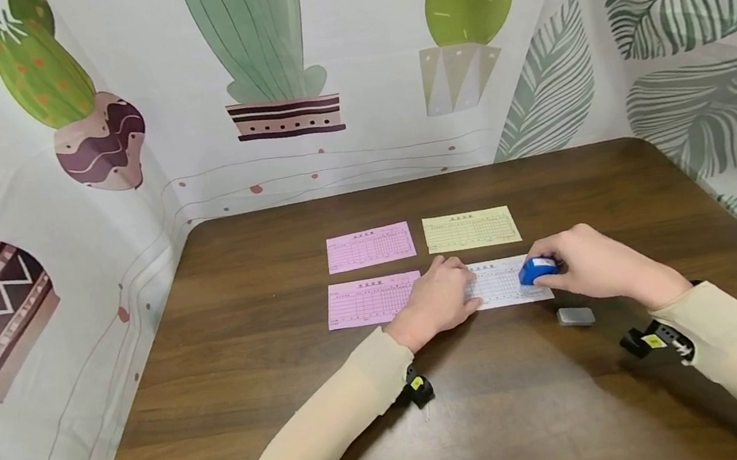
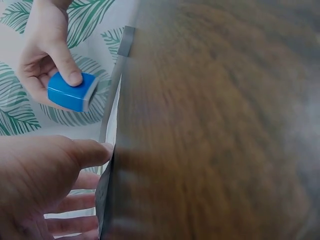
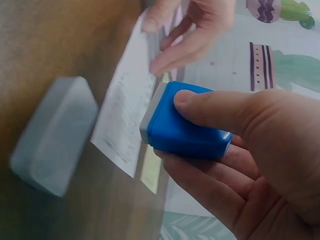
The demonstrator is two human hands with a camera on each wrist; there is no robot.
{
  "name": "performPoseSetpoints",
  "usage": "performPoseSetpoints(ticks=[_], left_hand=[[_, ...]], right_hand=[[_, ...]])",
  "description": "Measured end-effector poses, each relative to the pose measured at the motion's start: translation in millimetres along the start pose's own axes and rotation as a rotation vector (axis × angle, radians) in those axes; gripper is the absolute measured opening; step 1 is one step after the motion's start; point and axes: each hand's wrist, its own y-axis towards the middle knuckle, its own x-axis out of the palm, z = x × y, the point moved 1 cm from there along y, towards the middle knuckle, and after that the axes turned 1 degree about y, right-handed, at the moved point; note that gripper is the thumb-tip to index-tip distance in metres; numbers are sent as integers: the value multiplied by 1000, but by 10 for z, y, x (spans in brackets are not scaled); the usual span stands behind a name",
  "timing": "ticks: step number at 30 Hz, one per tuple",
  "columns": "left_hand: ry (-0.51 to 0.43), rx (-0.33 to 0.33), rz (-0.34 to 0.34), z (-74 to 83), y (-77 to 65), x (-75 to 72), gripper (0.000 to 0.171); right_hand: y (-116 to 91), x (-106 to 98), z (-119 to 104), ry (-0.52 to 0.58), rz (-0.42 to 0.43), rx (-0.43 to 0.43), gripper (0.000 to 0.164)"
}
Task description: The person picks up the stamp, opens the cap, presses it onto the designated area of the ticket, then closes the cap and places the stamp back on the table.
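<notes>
In the head view my right hand (image 1: 593,259) pinches a blue stamp (image 1: 536,269) above the right part of a white printed form (image 1: 500,291). The right wrist view shows the thumb on one side of the stamp (image 3: 192,122) and fingers on the other; its pale base faces the paper, apart from it. My left hand (image 1: 438,295) rests with extended fingers on the white form's left end, covering part of it and the right edge of a pink form (image 1: 369,302). A small grey block (image 1: 576,317), perhaps the stamp's cap, lies just below the white form's right corner.
Behind lie a second pink form (image 1: 370,247) and a yellow form (image 1: 470,230), side by side. All lie on a brown wooden table (image 1: 246,322) with rounded far corners. A cloth (image 1: 379,115) printed with cacti and leaves hangs behind and beside it.
</notes>
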Motion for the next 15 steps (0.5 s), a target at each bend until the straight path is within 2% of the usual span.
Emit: performPoseSetpoints(ticks=[9,15], left_hand=[[13,16,-4,-7,7,25,39],[9,27,24,2,13,21,36]], right_hand=[[-86,-254,48,-42,82,42,23],[-168,-388,113,-72,114,71,26]])
